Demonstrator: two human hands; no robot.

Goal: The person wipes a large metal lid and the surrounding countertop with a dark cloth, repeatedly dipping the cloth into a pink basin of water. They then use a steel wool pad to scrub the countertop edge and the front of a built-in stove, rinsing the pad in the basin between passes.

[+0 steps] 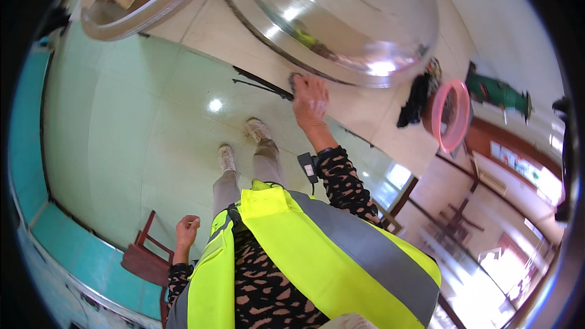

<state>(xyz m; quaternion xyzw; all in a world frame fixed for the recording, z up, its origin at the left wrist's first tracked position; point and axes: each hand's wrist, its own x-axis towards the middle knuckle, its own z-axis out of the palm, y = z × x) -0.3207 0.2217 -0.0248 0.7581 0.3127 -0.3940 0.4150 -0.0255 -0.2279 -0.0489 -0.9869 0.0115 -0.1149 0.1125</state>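
Note:
My right hand is closed around a dark, mesh-like scouring pad, partly hidden by the fingers, at the edge of a tiled counter. Just beyond it is a large, shiny domed metal lid with a wide flat rim. A dark strip runs along the counter's edge, left of that hand. Down by my side, my left hand has loosely curled fingers and holds nothing visible, near a reddish-brown wooden stool.
A wide basin holding a box stands at the upper left. Right of the lid are a black cloth, a pink plastic bucket and a green bottle-like object. Turquoise tiling borders the floor at left.

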